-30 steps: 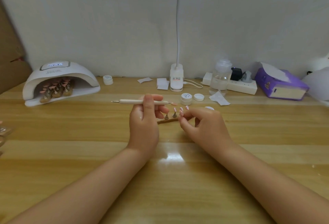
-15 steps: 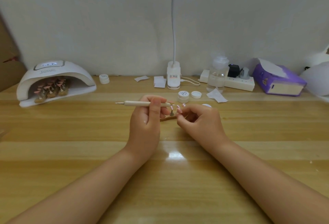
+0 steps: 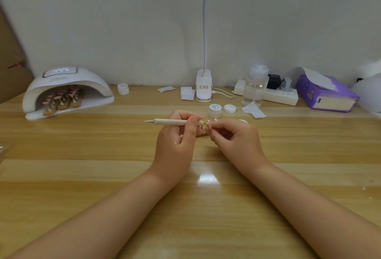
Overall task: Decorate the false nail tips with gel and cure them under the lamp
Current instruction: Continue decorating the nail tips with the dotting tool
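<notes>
Both hands meet at the middle of the wooden table [image 3: 82, 176]. Curled fingers of the left hand [image 3: 175, 145] grip a dotting pen [image 3: 175, 122], held level with its metal point aimed left and its other end at the nail tips [image 3: 209, 123]. Those pale tips sit between the two hands, largely hidden by fingers; their stand shows only as a brown sliver. Right hand [image 3: 237, 141] has its fingers bent around the stand, though the grip itself is hard to make out. Far left, the curing lamp [image 3: 66, 85] shelters more pinkish tips on stands, blurred. Behind the hands stands a small gel jar [image 3: 215, 110], its lid [image 3: 229, 108] beside it.
</notes>
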{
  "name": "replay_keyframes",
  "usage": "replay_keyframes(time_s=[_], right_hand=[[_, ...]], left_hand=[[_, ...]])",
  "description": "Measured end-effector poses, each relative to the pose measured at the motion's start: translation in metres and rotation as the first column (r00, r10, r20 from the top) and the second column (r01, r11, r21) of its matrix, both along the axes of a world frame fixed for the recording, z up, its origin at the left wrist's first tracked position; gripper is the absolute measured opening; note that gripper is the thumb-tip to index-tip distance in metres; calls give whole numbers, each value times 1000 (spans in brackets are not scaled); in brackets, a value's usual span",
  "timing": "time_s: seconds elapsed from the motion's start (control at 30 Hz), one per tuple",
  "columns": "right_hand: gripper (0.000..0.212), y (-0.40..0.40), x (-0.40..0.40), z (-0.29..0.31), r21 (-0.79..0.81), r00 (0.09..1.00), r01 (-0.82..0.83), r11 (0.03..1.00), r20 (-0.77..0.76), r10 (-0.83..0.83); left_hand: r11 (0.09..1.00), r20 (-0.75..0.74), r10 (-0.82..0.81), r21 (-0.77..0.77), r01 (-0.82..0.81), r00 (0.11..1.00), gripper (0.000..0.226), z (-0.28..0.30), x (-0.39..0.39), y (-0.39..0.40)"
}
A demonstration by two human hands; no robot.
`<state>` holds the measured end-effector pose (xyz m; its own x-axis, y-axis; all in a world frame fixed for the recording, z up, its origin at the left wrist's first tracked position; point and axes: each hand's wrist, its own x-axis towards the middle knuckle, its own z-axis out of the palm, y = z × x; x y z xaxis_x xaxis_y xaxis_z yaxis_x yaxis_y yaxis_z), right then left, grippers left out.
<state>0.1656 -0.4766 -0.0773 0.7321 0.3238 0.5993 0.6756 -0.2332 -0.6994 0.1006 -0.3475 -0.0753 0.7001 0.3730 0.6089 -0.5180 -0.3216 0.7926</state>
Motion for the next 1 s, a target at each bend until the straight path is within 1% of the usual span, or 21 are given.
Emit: replay_keyframes(time_s=[0.5, 1.0], right_hand=[[5, -1, -2, 1, -19, 996, 5, 1000, 84, -3], [5, 0, -2, 1, -31, 994, 9, 999, 109, -6]], left_hand=[[1000, 2, 6, 16, -6, 1000, 12, 0, 1, -1], [999, 2, 2, 35, -2, 1000, 14, 2, 0, -2]])
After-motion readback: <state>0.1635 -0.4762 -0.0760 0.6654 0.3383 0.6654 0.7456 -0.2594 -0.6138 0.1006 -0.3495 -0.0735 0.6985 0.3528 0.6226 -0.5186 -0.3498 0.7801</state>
